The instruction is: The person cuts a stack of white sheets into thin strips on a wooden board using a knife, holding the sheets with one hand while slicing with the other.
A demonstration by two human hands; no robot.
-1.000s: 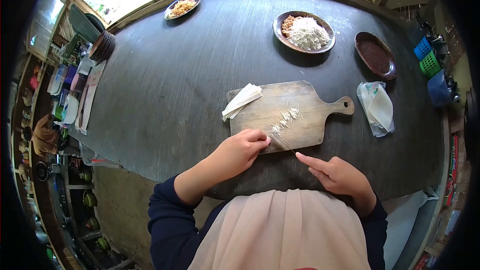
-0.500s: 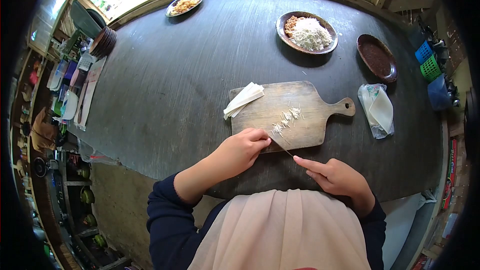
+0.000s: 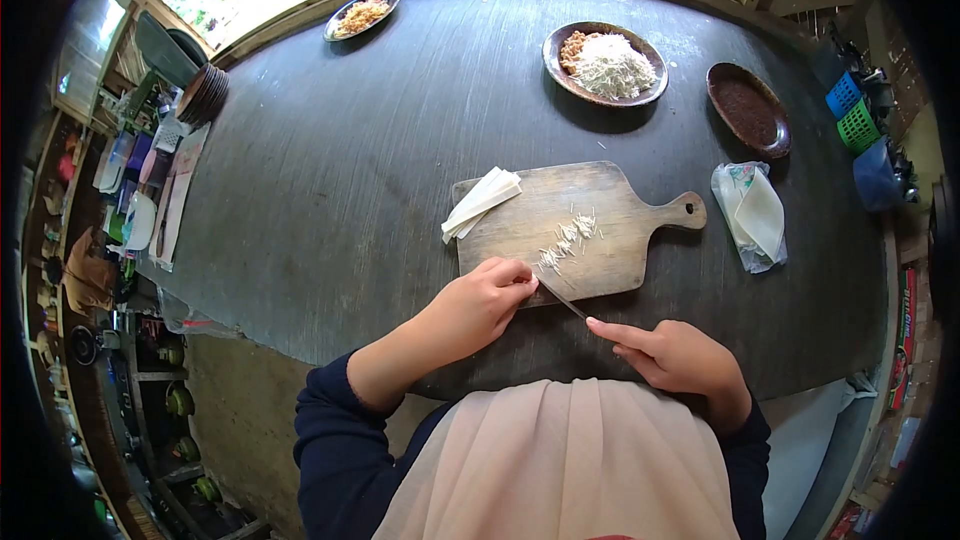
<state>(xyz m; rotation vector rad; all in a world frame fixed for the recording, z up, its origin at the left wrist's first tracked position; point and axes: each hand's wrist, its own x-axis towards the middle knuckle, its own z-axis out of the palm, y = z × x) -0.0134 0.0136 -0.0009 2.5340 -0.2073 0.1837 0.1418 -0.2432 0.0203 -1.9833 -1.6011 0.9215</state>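
Observation:
A wooden cutting board (image 3: 610,240) lies in front of me with its handle to the right. My left hand (image 3: 493,295) is closed at the board's near left edge; what its fingers pinch is hidden. My right hand (image 3: 675,352) grips a knife (image 3: 562,298), index finger stretched along it, and the blade reaches to my left fingertips. Thin white slivers (image 3: 568,240) lie scattered in the board's middle. A stack of white strips (image 3: 482,202) rests across the board's far left corner.
Beyond the board stands a plate (image 3: 550,70) heaped with white shreds. A dark oval dish (image 3: 748,110) and a plastic packet (image 3: 750,215) are at the right. Another food plate (image 3: 362,16) is far left, near stacked brown dishes (image 3: 203,92). Baskets (image 3: 857,126) line the right edge.
The whole view has shifted slightly. The knife blade is turned a little, showing more of its side. Both hands keep nearly the same places.

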